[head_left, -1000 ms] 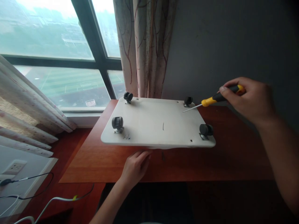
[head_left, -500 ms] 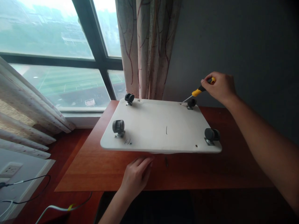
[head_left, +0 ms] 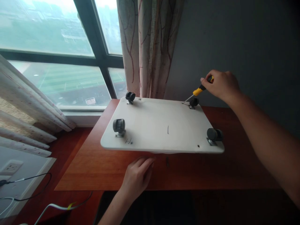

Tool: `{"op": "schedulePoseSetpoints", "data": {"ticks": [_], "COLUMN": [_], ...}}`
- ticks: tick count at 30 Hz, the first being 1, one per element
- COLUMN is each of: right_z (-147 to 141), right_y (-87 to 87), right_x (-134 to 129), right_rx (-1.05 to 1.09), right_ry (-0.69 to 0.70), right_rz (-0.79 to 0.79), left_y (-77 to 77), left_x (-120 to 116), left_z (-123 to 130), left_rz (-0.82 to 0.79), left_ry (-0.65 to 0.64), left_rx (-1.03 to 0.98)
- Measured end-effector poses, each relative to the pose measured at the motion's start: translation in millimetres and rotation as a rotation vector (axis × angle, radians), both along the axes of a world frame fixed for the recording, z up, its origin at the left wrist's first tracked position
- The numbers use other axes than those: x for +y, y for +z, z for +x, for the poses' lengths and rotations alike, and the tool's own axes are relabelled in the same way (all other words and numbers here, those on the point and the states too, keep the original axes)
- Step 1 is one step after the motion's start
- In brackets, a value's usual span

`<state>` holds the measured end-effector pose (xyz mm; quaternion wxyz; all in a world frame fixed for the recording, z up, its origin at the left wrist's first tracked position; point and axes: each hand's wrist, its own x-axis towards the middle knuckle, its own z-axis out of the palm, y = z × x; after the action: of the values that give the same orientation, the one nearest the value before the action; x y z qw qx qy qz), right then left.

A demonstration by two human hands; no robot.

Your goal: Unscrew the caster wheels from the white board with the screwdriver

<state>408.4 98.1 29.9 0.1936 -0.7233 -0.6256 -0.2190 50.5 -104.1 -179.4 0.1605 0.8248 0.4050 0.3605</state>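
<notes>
My right hand (head_left: 221,82) grips the black and yellow handle of a screwdriver (head_left: 198,90). The screwdriver slants down to the left, and its tip meets a hole near the far right edge of a white board (head_left: 150,125), beside a black caster (head_left: 194,102). Other casters stand at the far left (head_left: 130,96), near left (head_left: 119,126) and near right (head_left: 214,134) corners. In front of the board's near edge is my left hand (head_left: 137,175), its fingers curled together; whatever they may hold is hidden.
Beneath the board lies a reddish wooden table (head_left: 93,172). A patterned curtain (head_left: 150,47) and a window (head_left: 70,81) are behind it. Cables (head_left: 56,205) and a wall socket (head_left: 11,167) are at the lower left. A small dark item (head_left: 167,162) rests on the table near my left hand.
The view has shifted slightly. My right hand has turned a little on the screwdriver, whose tip stays at the same hole. My left hand looks unchanged.
</notes>
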Motion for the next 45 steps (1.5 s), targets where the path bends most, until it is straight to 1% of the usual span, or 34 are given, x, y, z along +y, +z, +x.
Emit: {"op": "schedulePoseSetpoints", "data": {"ticks": [2,4,6,8,10,13,17,20,22,24,27,30,32,33,34,36,39,42,44,45], "right_z": [-5,-9,-10,-10,-9,-8,-3,2,3,1,-3,-4,-2,-1,1,5,10,13,12,9], "right_y": [9.8,18.7,25.0,28.2,29.1,29.3,32.7,36.5,37.7,37.2,35.2,35.5,37.6,38.9,40.2,42.3,42.9,40.5,38.7,38.3], "right_x": [4,12,24,37,49,59,58,51,45,41,40,42,43,43,43,41,35,31,31,31], "right_rx": [-0.027,-0.034,-0.012,0.030,0.063,0.082,0.116,0.166,0.233,0.304,0.318,0.153,0.039,0.017,0.022,0.074,0.137,0.283,0.376,0.389], "right_ry": [-0.078,-0.106,-0.075,-0.010,0.047,0.092,0.194,0.280,0.306,0.283,0.158,-0.035,-0.141,-0.153,-0.135,-0.042,0.084,0.210,0.216,0.179], "right_rz": [-0.074,-0.140,-0.193,-0.226,-0.235,-0.230,-0.279,-0.341,-0.396,-0.442,-0.417,-0.330,-0.341,-0.366,-0.396,-0.440,-0.463,-0.503,-0.506,-0.493], "left_y": [-0.9,-1.5,-1.3,-0.2,1.1,1.2,-2.9,-5.3,-5.8,-6.0,-6.5,-6.6,-6.1,-5.8,-5.5,-4.7,-3.8,-3.7,-4.2,-4.4], "left_x": [0,1,1,1,1,2,2,1,0,-1,-1,-1,0,0,1,1,1,1,2,2], "left_z": [0,0,0,0,0,0,-1,-1,-2,-2,-2,-2,-1,-1,0,0,-1,-2,-2,-2], "left_rz": [0.007,0.011,0.015,0.017,0.019,0.020,0.036,0.050,0.058,0.059,0.057,0.055,0.047,0.041,0.033,0.019,0.006,-0.004,-0.003,0.000], "left_ry": [-0.001,-0.005,0.000,0.007,0.011,0.006,0.018,0.019,0.014,0.035,0.073,0.087,0.096,0.099,0.099,0.093,0.082,0.073,0.071,0.071], "left_rx": [0.009,0.017,0.023,0.029,0.030,0.022,-0.040,-0.118,-0.167,-0.198,-0.212,-0.217,-0.211,-0.207,-0.203,-0.201,-0.187,-0.159,-0.158,-0.163]}}
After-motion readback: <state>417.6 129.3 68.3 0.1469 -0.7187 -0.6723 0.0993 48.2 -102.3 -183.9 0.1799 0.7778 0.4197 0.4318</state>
